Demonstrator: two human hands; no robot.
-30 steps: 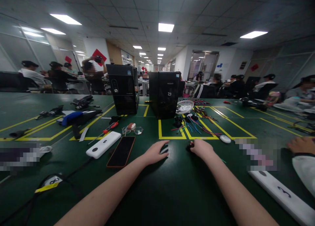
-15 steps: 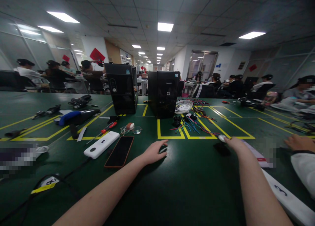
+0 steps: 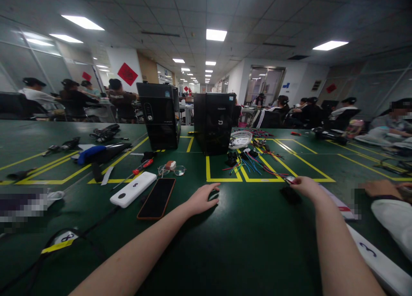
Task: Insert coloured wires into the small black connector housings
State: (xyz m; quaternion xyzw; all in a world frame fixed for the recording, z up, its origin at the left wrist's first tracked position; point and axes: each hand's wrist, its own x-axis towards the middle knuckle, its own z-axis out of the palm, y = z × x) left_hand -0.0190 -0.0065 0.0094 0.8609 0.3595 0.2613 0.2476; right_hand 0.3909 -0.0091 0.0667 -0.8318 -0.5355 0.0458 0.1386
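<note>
1. Over the green table (image 3: pixel 238 253), left hand (image 3: pixel 201 199): thumb and fingers parted, nothing held, unmoved.
2. Out to its right, right hand (image 3: pixel 305 187): fingers closed on white round piece (image 3: pixel 289 179), seemingly newly tipped; work now sits with this hand.
3. Below those fingers, dark patch (image 3: pixel 290 196); object or shadow, can't tell.
4. Beyond, between hands: loose wires (image 3: pixel 252 163), undisturbed.

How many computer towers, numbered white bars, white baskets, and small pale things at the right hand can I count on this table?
Computer towers: 2
Numbered white bars: 2
White basket: 1
Small pale thing at right hand: 1
Total: 6
</note>
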